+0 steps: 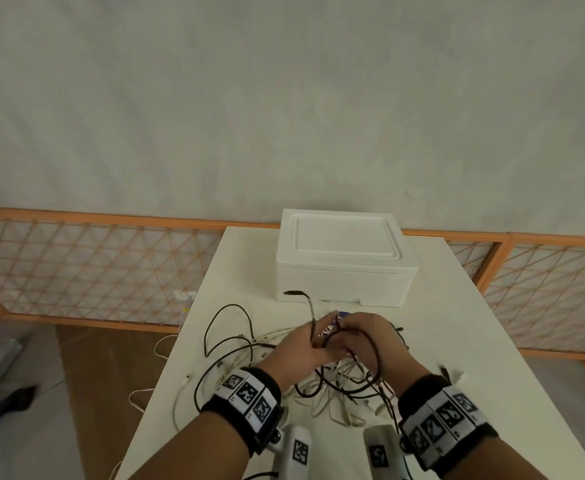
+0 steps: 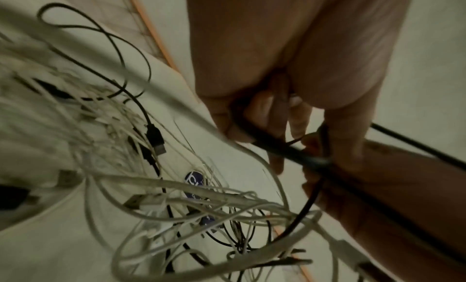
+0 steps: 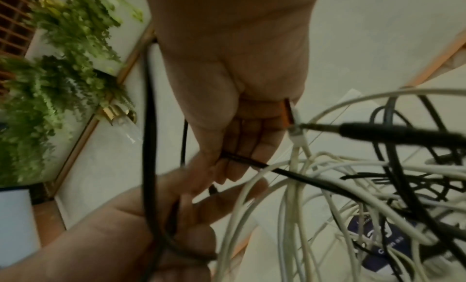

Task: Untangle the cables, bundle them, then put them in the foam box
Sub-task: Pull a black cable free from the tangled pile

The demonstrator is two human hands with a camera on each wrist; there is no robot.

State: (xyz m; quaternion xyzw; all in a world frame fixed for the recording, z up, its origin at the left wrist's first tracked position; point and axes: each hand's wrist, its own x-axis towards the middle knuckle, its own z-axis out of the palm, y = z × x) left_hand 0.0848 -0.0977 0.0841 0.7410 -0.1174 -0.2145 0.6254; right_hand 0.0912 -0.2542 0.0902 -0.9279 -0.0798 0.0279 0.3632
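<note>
Both hands [image 1: 332,341] pinch the black cable [image 1: 376,355], limp and light, best held near its plug beyond the fingers [image 2: 277,138].

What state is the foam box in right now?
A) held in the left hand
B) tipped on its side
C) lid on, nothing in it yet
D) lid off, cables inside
C: the foam box sits upright on the table with its lid on, while both hands work a black cable in front of it.
</note>
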